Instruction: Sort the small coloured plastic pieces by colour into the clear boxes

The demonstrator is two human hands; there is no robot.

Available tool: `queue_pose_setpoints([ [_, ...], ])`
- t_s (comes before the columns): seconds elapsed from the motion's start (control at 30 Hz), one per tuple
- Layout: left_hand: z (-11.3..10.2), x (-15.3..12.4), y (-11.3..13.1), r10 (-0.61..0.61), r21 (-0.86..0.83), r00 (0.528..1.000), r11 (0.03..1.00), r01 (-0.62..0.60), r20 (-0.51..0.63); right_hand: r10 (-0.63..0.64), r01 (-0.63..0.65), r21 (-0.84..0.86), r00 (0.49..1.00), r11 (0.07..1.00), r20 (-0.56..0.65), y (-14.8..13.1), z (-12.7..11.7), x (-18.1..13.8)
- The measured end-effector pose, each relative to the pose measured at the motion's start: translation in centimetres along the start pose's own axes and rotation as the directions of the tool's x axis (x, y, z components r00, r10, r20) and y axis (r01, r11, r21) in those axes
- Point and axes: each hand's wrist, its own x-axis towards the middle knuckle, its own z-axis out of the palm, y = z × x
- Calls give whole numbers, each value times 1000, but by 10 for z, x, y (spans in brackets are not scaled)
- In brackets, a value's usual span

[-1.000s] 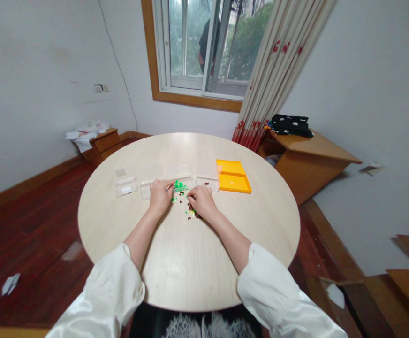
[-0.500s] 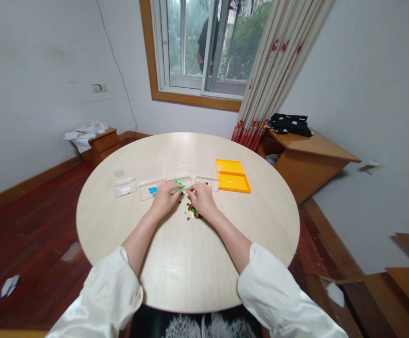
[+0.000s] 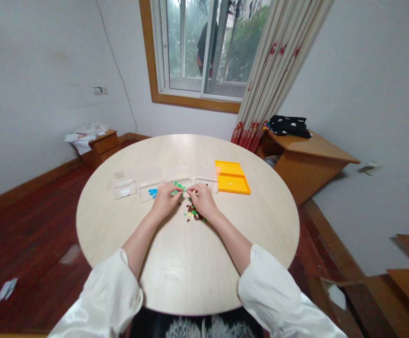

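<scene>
On a round wooden table [image 3: 176, 263] lies a small pile of tiny coloured pieces [image 3: 193, 213], brown, green and yellow. My left hand [image 3: 165, 200] rests at the pile's left edge, fingers curled and pinched near green pieces. My right hand [image 3: 200, 201] lies over the pile, fingertips pinched together close to the left hand's. What either pinch holds is too small to make out. Just beyond the hands stands a row of clear plastic boxes [image 3: 148, 183]; one holds blue pieces [image 3: 152, 191], another green pieces [image 3: 179, 186].
An orange tray [image 3: 232, 183] sits to the right of the clear boxes. A wooden desk [image 3: 306, 159] with dark cloth stands at the right, a low cabinet [image 3: 101, 143] with papers at the left. A window and a curtain are behind the table.
My left hand has slid right, off the clear box and toward the pile, uncovering the blue pieces. Both hands' fingertips have drawn closer together. The right hand has shifted slightly forward.
</scene>
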Motion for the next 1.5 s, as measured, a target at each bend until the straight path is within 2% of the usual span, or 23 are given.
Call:
queue_pose_setpoints([
  [0.17, -3, 1, -7, -131, 100, 985, 985, 143, -116, 31, -28, -64, 999, 998, 39, 11, -4, 2],
  [0.27, -4, 1, -11, -157, 131, 977, 976, 177, -146, 26, -16, -116, 996, 993, 89, 12, -7, 1],
  [0.6, -3, 0, -15, -166, 223, 977, 955, 194, -136, 24, 21, -239, 983, 971, 183, 9, -7, -1],
  [1.2, -5, 0, -13, -172, 249, 980, 949, 191, -99, 66, -9, -298, 981, 955, 181, 5, -7, -1],
  [1.5, -4, 0, -14, -172, 220, 976, 955, 198, -133, 88, -26, -301, 977, 953, 195, 2, -10, -2],
])
